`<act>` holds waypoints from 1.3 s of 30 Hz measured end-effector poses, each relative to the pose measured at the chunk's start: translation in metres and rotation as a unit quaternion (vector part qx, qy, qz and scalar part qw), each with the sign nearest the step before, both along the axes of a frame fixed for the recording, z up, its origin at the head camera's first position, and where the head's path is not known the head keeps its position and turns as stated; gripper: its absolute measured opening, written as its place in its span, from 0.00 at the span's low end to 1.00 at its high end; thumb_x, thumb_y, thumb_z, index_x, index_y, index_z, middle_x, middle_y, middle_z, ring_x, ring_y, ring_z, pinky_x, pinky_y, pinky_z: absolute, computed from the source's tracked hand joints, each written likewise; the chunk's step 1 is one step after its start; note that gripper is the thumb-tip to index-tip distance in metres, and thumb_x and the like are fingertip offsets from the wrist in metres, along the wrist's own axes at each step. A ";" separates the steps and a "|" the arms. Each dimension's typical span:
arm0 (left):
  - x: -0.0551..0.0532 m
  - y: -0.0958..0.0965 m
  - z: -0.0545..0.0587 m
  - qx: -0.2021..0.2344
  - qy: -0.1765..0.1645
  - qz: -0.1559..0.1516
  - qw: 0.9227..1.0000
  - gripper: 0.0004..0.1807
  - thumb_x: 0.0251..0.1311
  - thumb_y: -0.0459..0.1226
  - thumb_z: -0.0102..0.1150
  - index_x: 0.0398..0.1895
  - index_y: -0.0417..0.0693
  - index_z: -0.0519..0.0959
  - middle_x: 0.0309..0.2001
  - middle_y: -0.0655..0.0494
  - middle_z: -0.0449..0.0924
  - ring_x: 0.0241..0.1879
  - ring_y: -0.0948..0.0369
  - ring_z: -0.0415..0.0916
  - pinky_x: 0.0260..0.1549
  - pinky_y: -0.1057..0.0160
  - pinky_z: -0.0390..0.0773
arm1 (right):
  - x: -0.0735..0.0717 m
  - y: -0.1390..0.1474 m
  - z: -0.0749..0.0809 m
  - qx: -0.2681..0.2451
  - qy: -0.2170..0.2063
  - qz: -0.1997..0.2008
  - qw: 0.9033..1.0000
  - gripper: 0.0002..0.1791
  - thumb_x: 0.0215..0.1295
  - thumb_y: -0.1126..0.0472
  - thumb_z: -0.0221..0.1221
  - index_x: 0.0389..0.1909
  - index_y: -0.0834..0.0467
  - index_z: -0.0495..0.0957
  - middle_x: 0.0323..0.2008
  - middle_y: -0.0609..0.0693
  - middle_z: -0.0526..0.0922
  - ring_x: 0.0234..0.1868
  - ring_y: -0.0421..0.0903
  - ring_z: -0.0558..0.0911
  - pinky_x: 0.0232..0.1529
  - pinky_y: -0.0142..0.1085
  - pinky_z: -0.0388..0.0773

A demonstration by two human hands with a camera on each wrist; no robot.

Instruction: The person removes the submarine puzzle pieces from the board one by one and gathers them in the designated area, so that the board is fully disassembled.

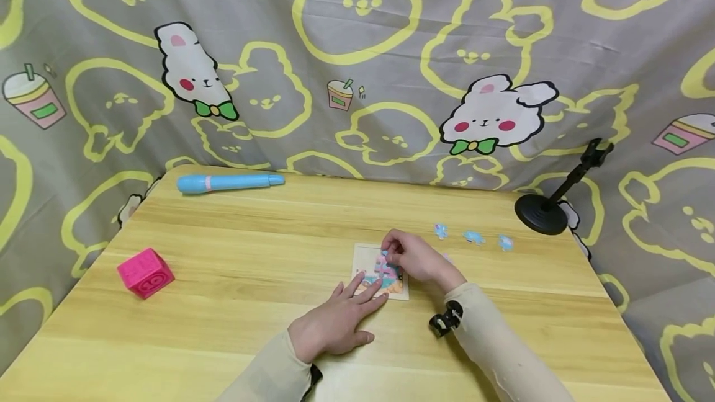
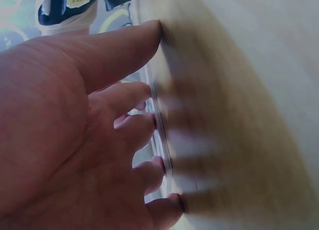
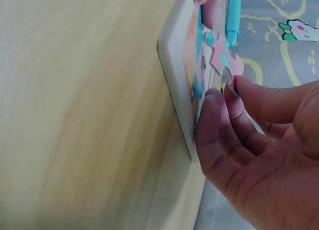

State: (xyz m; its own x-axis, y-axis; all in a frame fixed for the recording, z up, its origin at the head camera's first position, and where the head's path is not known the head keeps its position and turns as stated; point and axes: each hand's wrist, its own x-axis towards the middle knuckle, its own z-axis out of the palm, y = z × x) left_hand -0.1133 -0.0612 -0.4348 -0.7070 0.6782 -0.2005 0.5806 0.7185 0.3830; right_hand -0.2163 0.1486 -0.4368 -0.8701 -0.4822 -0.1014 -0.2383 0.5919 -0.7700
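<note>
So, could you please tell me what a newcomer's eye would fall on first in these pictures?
Probably the big curtain behind the table, with its yellow outlines and cartoon prints. Next, the bright pink block stands out on the table's left side. Nearer the middle, the left hand rests on the puzzle board while the right hand pinches a pink-and-teal piece over it.

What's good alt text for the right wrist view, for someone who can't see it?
The right hand pinches a pink-and-teal puzzle piece close to a pale board on a wooden table. Part of the left hand shows at top, with a blue wand-like object and patterned curtain beyond.
</note>
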 end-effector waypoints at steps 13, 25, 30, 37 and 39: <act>-0.002 0.000 0.001 0.008 -0.004 -0.004 1.000 0.38 0.63 0.48 0.62 0.75 0.54 0.62 0.77 0.56 0.49 0.75 0.47 0.38 0.66 0.40 0.54 | -0.002 0.046 0.016 -0.103 -0.046 -0.049 0.992 0.06 0.72 0.73 0.51 0.45 0.67 0.75 0.36 0.59 0.74 0.35 0.52 0.80 0.40 0.48 0.82; 0.000 0.000 0.000 0.005 0.020 -0.010 1.000 0.40 0.60 0.48 0.65 0.75 0.53 0.62 0.77 0.54 0.49 0.75 0.46 0.39 0.65 0.40 0.56 | 0.006 0.090 0.026 -0.092 -0.040 -0.069 0.993 0.08 0.71 0.73 0.52 0.47 0.70 0.75 0.34 0.59 0.74 0.35 0.52 0.78 0.38 0.48 0.82; 0.000 0.001 -0.001 0.009 0.019 -0.007 1.000 0.40 0.60 0.48 0.65 0.75 0.53 0.62 0.77 0.55 0.48 0.75 0.46 0.39 0.65 0.40 0.55 | 0.010 0.110 0.030 -0.088 -0.045 -0.072 0.993 0.08 0.70 0.75 0.51 0.47 0.72 0.73 0.34 0.60 0.74 0.35 0.52 0.79 0.39 0.48 0.82; -0.001 0.001 -0.001 0.004 0.014 -0.010 1.000 0.40 0.60 0.48 0.65 0.75 0.53 0.61 0.77 0.55 0.48 0.75 0.46 0.39 0.65 0.40 0.56 | 0.012 0.138 0.023 -0.048 -0.045 -0.087 0.994 0.06 0.69 0.75 0.51 0.44 0.72 0.73 0.33 0.59 0.75 0.34 0.51 0.78 0.36 0.44 0.83; -0.001 0.001 -0.002 0.003 0.012 -0.010 1.000 0.40 0.60 0.48 0.65 0.75 0.54 0.61 0.77 0.55 0.47 0.75 0.46 0.39 0.65 0.40 0.55 | 0.012 0.145 0.019 -0.040 -0.052 -0.089 0.994 0.06 0.68 0.76 0.51 0.43 0.72 0.73 0.32 0.58 0.75 0.34 0.51 0.78 0.35 0.43 0.83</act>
